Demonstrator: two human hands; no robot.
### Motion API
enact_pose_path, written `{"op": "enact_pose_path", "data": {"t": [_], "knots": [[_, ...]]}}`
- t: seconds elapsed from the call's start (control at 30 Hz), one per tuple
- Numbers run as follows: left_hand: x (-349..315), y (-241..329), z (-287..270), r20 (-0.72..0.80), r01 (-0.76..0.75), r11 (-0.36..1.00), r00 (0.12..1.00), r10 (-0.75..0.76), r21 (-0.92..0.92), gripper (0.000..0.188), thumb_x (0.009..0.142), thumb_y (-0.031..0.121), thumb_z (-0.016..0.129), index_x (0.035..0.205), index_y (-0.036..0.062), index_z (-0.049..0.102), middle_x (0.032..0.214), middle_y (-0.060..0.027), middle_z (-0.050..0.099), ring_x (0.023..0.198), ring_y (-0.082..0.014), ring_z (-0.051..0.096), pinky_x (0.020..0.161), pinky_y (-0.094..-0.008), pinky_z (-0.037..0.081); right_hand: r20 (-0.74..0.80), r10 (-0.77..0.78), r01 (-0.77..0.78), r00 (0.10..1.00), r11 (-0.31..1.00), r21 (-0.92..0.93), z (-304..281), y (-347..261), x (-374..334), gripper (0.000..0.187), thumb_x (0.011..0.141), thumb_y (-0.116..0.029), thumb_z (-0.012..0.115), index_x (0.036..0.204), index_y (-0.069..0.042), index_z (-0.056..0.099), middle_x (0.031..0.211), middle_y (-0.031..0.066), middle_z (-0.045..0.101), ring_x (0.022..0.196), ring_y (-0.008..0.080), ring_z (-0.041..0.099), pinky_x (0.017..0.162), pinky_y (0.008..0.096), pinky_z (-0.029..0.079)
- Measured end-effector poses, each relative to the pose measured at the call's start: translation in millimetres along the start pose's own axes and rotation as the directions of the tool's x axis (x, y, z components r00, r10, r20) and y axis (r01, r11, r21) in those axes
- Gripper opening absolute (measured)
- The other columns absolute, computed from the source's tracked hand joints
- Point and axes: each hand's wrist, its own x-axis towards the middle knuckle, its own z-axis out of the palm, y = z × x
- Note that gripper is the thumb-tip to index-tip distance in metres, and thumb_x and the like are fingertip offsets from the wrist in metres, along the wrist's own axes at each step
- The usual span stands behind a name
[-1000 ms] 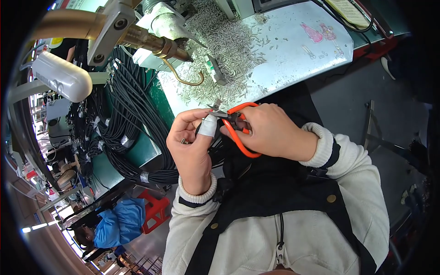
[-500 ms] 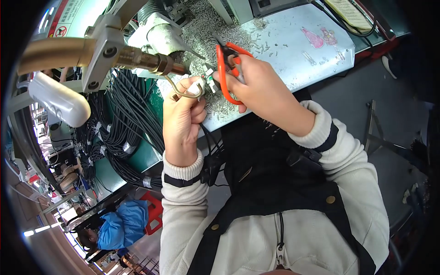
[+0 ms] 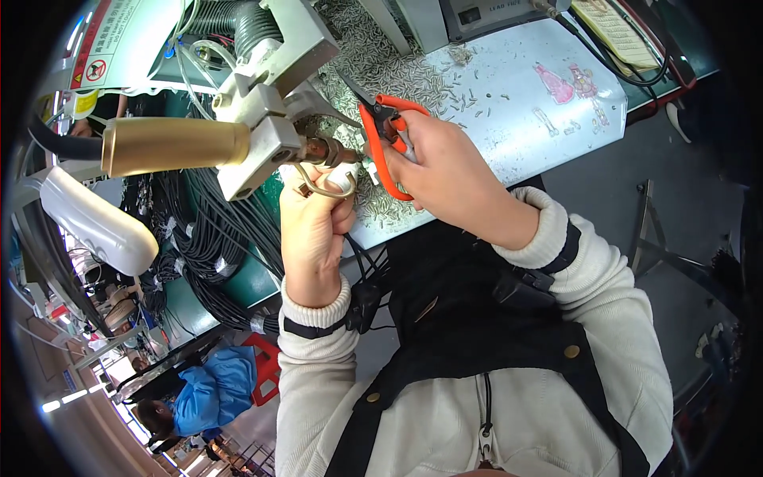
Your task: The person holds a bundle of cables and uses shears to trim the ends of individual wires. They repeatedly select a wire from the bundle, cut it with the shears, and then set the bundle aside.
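My left hand (image 3: 314, 230) is closed at the near left corner of the littered work surface, its fingertips pinching a small white connector (image 3: 373, 172). Black cable (image 3: 359, 248) hangs below that hand. In my right hand (image 3: 457, 179) are orange-handled snips (image 3: 377, 147), their dark blades pointing up and left, away from the connector. The thumb and finger of this hand also come close to the connector; whether they touch it is hidden. A brass-coloured soldering iron (image 3: 175, 147) in a metal clamp reaches over my left hand, its tip close to the connector. A bent brass tube (image 3: 326, 192) curves by my left fingers.
Many short metallic clippings (image 3: 413, 75) cover the white-blue surface (image 3: 509, 103). Coils of black cable (image 3: 195, 238) lie on the green table at left. A white lamp-like housing (image 3: 99, 219) hangs there, and a grey device box (image 3: 493, 16) stands behind. A person in blue (image 3: 214, 389) sits lower left.
The soldering iron and its clamp have come down and right, over my left hand, and the tip now covers part of the connector. My right hand with the snips has shifted slightly left.
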Motion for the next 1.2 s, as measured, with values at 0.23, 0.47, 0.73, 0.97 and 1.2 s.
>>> {"op": "enact_pose_path", "data": {"t": [0.23, 0.47, 0.73, 0.97, 1.2], "knots": [[-1, 1, 4, -0.022, 0.004, 1.000, 1.000, -0.004, 0.009, 0.009, 0.077, 0.005, 0.057, 0.083, 0.0022, 0.051, 0.057, 0.0040, 0.041, 0.040, -0.0013, 0.028, 0.035, -0.0158, 0.018, -0.014, -0.015, 0.014, 1.000, 1.000, -0.016, 1, 0, -1, 0.021, 0.083, -0.019, 0.053, 0.083, 0.002, 0.049, 0.049, 0.0034, 0.046, 0.039, 0.0090, 0.046, 0.038, 0.0234, 0.037], [-13, 1, 5, 0.048, 0.007, 1.000, 0.999, -0.006, -0.006, 0.011, 0.082, 0.007, 0.054, 0.090, 0.0010, 0.051, 0.062, 0.0024, 0.044, 0.043, -0.0014, 0.031, 0.037, -0.0152, 0.019, 0.019, 0.027, -0.029, 0.999, 0.996, 0.086, 0, 0, -9, 0.020, 0.083, -0.018, 0.054, 0.084, 0.002, 0.049, 0.052, 0.0003, 0.045, 0.040, 0.0062, 0.043, 0.037, 0.0214, 0.035], [-46, -16, 14, -0.096, -0.287, 0.953, 0.950, 0.296, 0.101, 0.017, 0.087, 0.007, 0.045, 0.102, -0.0011, 0.045, 0.074, -0.0039, 0.050, 0.060, -0.0092, 0.049, 0.053, -0.0181, 0.040, -0.134, -0.076, 0.094, 0.988, 0.987, 0.128, -9, -1, -33, 0.018, 0.082, -0.017, 0.056, 0.083, 0.000, 0.050, 0.055, -0.0017, 0.045, 0.043, 0.0059, 0.043, 0.040, 0.0215, 0.036], [-61, -36, 27, 0.056, -0.232, 0.951, 0.973, 0.225, 0.205, 0.033, 0.081, -0.003, 0.049, 0.110, 0.0012, 0.035, 0.082, -0.0082, 0.054, 0.073, -0.0114, 0.055, 0.063, -0.0212, 0.046, 0.085, -0.451, 0.450, 0.888, 0.820, -0.353, -1, -25, -60, 0.018, 0.073, -0.014, 0.063, 0.079, -0.001, 0.053, 0.060, 0.0061, 0.055, 0.048, 0.0196, 0.055, 0.045, 0.0269, 0.041], [-68, -47, 34, 0.092, -0.244, 0.929, 0.970, 0.227, 0.279, 0.054, 0.071, -0.007, 0.060, 0.114, 0.0035, 0.029, 0.084, -0.0055, 0.054, 0.072, -0.0089, 0.054, 0.063, -0.0188, 0.044, 0.270, -0.250, 0.338, 0.930, 0.869, -0.361, -7, -22, -66, 0.021, 0.068, -0.012, 0.066, 0.080, 0.001, 0.054, 0.062, 0.0100, 0.056, 0.051, 0.0253, 0.055, 0.048, 0.0314, 0.043]]}}
